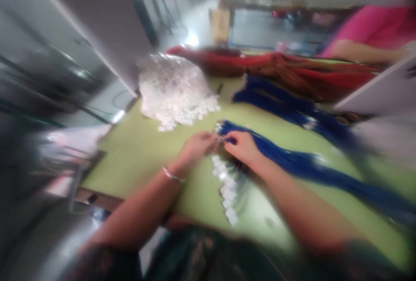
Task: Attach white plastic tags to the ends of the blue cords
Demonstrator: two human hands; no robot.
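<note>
Blue wires (276,153) lie beside the right hand (242,144), its fingertips pinched narrow.

Left hand (205,142) and right hand (240,144) meeting beside blue wires (292,161), white connectors (227,190) below, green table (130,159)

Green tabletop (130,164), edge brown at near left corner. Pale upright panels at far left (87,21) and right (380,83). Bright glare (191,39) beyond table. Surroundings grey, blurred; floor details indistinct.

Heavy motion blur toward the edges, soft focus throughout, pale glare on the green tabletop (136,159), dark corners
</note>
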